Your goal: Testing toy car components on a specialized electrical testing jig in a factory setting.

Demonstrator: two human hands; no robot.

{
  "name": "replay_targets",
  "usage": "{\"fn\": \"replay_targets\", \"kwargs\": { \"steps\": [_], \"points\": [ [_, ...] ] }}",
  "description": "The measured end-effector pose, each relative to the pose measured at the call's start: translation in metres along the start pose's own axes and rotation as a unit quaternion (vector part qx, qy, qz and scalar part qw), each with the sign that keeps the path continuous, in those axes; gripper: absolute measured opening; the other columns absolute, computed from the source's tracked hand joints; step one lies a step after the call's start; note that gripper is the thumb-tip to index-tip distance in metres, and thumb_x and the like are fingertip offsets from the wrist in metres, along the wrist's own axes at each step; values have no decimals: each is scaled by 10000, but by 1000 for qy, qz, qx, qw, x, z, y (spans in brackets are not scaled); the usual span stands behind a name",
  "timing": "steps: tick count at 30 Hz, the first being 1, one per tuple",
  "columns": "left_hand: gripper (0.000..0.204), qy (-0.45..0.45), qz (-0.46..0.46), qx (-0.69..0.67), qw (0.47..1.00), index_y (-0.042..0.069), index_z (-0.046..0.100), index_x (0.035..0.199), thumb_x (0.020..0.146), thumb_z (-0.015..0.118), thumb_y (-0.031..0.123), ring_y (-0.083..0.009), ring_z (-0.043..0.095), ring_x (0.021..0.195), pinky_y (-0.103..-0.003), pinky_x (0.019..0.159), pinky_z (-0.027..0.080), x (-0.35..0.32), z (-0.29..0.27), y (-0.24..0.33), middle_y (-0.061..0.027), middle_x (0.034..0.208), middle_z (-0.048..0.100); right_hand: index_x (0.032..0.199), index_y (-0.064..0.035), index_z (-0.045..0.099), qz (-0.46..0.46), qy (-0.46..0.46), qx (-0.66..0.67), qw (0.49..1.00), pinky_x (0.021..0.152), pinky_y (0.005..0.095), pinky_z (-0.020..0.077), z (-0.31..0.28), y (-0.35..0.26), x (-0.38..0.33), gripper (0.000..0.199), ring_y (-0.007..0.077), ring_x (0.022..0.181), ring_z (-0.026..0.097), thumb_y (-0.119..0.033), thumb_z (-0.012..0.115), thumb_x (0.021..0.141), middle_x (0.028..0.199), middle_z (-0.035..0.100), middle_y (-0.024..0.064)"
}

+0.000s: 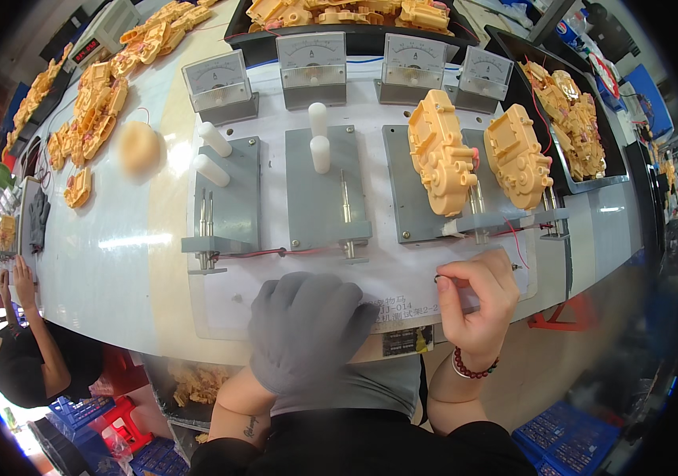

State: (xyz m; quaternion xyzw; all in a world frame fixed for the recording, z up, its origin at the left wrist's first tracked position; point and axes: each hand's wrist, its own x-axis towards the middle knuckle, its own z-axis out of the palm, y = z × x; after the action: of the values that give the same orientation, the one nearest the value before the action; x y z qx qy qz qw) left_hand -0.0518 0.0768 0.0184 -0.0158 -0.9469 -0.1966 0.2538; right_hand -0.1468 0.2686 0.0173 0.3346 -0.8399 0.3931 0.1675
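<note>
My left hand point(307, 329), in a grey glove, rests palm down on the white sheet at the near edge of the bench, holding nothing. My bare right hand point(478, 301), with a red bead bracelet, pinches a small metal pin or probe near the wire end by the third fixture. Two yellow plastic gearbox housings point(440, 151) point(517, 155) stand on the two right grey test fixtures. The two left fixtures point(228, 194) point(327, 186) carry only white pegs and metal pins.
Several analog meters point(311, 59) line the back of the fixtures. Black trays of yellow housings point(573, 119) sit at the right and far back, with more yellow parts point(97, 111) at left. Another person point(30, 349) sits at lower left. Blue crates point(569, 436) are on the floor.
</note>
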Motion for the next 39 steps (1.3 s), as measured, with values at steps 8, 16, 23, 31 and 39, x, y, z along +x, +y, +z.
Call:
{"fn": "replay_targets", "kwargs": {
  "steps": [8,16,23,31,39],
  "points": [
    [219,-22,-9,1,1000,164,521,748,715,729,224,-204,543,717,-356,612,411,0,-1,0,15,752,520,720,-59,629,-14,-10,-2,1000,559,343,377,-1,2,1,117,263,616,464,-16,693,633,647,519,67],
    [212,-6,-2,2,1000,165,539,762,713,735,231,-204,546,749,-351,646,417,0,-1,1,17,782,537,696,-64,612,-20,-18,4,1000,563,355,341,-1,3,-1,153,274,600,428,-33,669,557,620,476,67],
    [212,-14,-4,8,1000,166,540,764,709,736,225,-201,545,756,-348,650,416,0,-1,1,19,773,526,700,-60,619,-29,-19,6,999,558,355,340,-2,3,-1,152,273,594,427,-33,665,557,616,482,70],
    [212,-12,-1,5,1000,165,536,771,712,732,221,-203,542,749,-349,646,415,-1,-1,0,18,770,525,702,-52,614,-24,-18,8,1000,552,356,349,-2,3,-1,142,280,592,438,-11,655,572,621,495,79],
    [206,-4,2,8,1000,164,541,779,722,730,222,-209,550,747,-353,638,415,-1,-1,1,13,780,537,718,-51,612,-23,-23,9,999,534,332,358,-2,3,-1,148,243,575,450,37,645,604,619,499,64]
  ]
}}
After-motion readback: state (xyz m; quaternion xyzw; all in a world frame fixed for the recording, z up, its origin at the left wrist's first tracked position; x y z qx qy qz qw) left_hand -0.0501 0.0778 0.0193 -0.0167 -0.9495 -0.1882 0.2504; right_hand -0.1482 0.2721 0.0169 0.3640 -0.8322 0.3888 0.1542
